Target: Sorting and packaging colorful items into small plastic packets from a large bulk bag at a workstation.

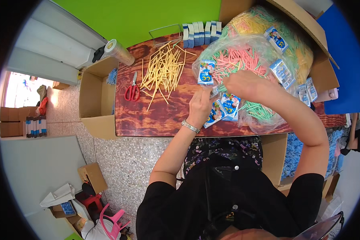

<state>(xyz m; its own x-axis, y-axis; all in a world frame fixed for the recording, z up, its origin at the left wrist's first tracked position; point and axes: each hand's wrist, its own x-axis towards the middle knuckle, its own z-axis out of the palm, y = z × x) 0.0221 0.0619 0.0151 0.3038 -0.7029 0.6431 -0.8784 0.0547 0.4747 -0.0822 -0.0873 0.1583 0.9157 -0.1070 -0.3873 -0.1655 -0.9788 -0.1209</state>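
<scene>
My left hand (pixel 200 105), with a watch on the wrist, is closed at the table's front edge. Its fingertips pinch a small clear-and-blue packet (pixel 215 91). My right hand (pixel 242 85) is closed just to the right, above the packet's end; its fingertips are hidden, so what it holds cannot be made out. Beneath and behind it lies an open clear plastic bag (pixel 200 60) of thin pink sticks (pixel 244 59) and green sticks (pixel 261 111). Blue-and-white packets (pixel 229 105) lie below my hands, and another packet (pixel 206 73) rests on the bag's left side.
Yellow sticks (pixel 164 68) lie loosely piled left of centre, beside red-handled scissors (pixel 132 91). Blue-and-white bundles (pixel 202 34) stand at the back. A cardboard box (pixel 98 90) adjoins the table's left end; a larger carton (pixel 322 68) holds a bulky bag at right.
</scene>
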